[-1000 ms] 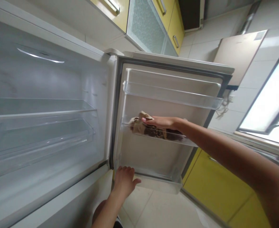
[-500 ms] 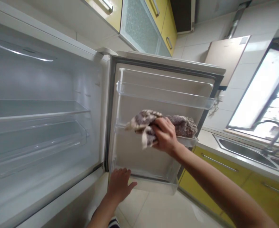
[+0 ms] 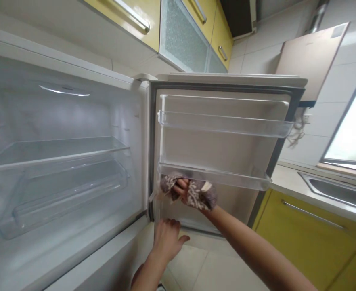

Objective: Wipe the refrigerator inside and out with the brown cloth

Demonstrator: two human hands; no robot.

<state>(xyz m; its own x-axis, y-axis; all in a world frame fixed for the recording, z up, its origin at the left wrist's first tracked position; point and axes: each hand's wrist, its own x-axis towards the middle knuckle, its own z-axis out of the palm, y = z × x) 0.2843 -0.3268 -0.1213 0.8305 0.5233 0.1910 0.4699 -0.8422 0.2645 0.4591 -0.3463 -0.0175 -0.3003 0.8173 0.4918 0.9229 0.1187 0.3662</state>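
Note:
I face an open fridge. My right hand is closed around a brown and cream patterned cloth, pressed against the inner door panel just under the middle clear door shelf. The cloth drapes over most of the hand. My left hand rests on the bottom edge of the door near the hinge side, fingers curled over it. A second clear door shelf sits higher up.
The fridge interior holds a glass shelf and a clear drawer. Yellow cabinets stand under a counter with a steel sink at right. Upper cabinets hang overhead. Tiled floor shows below.
My right hand has brought the cloth down from the top of the middle door shelf to the panel below it, toward the hinge side. The left hand has stayed on the door's bottom edge.

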